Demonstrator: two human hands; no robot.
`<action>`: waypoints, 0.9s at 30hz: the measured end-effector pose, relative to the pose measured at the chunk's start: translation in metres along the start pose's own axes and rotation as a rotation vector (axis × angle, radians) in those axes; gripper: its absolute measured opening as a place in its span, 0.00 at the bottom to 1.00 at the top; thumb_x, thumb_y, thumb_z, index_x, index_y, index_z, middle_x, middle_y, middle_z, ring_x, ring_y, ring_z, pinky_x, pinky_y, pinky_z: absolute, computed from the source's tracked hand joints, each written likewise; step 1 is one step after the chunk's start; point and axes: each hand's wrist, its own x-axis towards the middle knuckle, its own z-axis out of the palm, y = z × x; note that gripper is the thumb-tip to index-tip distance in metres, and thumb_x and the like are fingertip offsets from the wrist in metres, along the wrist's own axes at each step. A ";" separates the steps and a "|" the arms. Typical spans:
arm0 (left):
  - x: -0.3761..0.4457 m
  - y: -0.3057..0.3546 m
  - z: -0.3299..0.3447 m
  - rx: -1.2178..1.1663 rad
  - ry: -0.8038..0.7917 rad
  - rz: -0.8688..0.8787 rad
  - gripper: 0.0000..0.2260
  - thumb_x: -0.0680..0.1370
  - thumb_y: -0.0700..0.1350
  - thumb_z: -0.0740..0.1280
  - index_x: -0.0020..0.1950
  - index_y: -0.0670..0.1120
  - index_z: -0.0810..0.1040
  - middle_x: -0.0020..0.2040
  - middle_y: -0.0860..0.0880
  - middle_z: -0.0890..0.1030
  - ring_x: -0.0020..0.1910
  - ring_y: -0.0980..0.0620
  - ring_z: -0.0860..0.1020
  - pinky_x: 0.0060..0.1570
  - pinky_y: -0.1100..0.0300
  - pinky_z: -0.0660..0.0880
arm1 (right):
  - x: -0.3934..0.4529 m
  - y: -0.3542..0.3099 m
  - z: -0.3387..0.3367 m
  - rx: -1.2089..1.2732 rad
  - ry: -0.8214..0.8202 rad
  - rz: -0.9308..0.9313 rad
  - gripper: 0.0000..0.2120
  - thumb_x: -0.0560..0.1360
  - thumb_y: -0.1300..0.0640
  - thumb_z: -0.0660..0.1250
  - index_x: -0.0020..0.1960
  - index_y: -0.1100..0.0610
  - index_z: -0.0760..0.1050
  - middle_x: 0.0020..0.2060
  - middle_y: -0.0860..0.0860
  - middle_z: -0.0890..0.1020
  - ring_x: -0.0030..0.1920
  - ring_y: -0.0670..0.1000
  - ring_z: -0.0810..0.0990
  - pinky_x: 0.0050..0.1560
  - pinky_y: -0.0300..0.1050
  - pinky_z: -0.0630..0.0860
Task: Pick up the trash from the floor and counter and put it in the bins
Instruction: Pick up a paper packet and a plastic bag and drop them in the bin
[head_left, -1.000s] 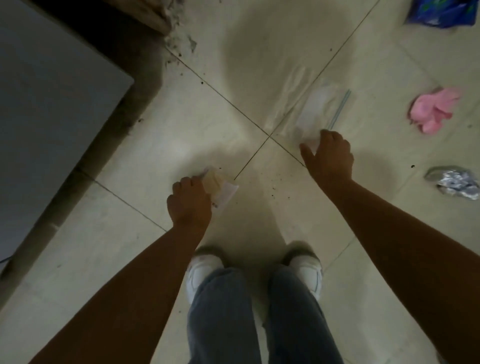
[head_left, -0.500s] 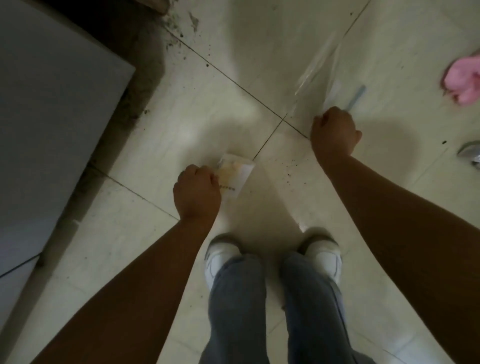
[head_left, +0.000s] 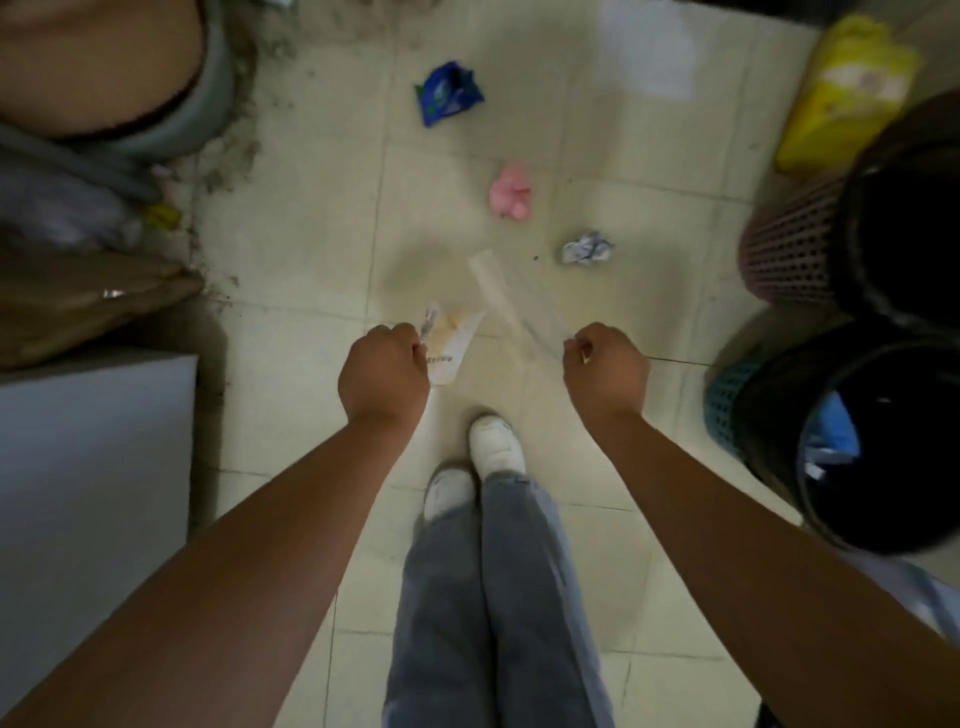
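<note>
My left hand (head_left: 383, 375) is closed on a crumpled white paper wrapper (head_left: 448, 340) with orange stains and a barcode. My right hand (head_left: 607, 368) is closed on a clear plastic bag (head_left: 511, 299) that hangs out toward the upper left. Both are held above the tiled floor. On the floor ahead lie a blue wrapper (head_left: 448, 93), a pink glove (head_left: 510, 196) and a crumpled foil ball (head_left: 587, 248). Two mesh bins with black liners stand at the right: a brown one (head_left: 789, 249) farther off and a teal one (head_left: 727, 410) near my right hand.
A yellow bag (head_left: 847, 88) lies behind the brown bin. A white cabinet (head_left: 88, 467) fills the left side, with a brown sack (head_left: 78, 306), a grey hose (head_left: 78, 156) and dirt along the wall. My white shoes (head_left: 493, 447) stand on the tiles below my hands.
I have straightened up from the floor, lifting the paper wrapper and the clear bag off the tiles. The view has swung so the bins and more litter now show.
</note>
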 end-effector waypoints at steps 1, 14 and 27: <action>-0.007 0.026 -0.008 0.005 -0.003 0.058 0.12 0.81 0.43 0.57 0.56 0.40 0.78 0.54 0.39 0.80 0.54 0.42 0.77 0.43 0.55 0.72 | -0.005 0.013 -0.025 0.043 0.037 0.032 0.11 0.78 0.61 0.59 0.48 0.67 0.77 0.48 0.64 0.81 0.49 0.62 0.79 0.54 0.52 0.72; -0.135 0.339 0.032 -0.028 -0.259 0.588 0.10 0.80 0.43 0.61 0.53 0.38 0.78 0.52 0.40 0.83 0.52 0.42 0.80 0.47 0.53 0.75 | -0.104 0.289 -0.235 0.433 0.323 0.683 0.11 0.78 0.67 0.57 0.55 0.72 0.72 0.41 0.61 0.72 0.42 0.57 0.71 0.46 0.47 0.69; -0.127 0.457 0.231 0.185 -0.455 0.356 0.14 0.80 0.39 0.59 0.64 0.36 0.72 0.63 0.36 0.76 0.63 0.39 0.74 0.62 0.51 0.72 | -0.038 0.449 -0.181 0.629 0.200 0.660 0.08 0.77 0.64 0.61 0.52 0.67 0.75 0.36 0.56 0.76 0.36 0.53 0.72 0.28 0.33 0.65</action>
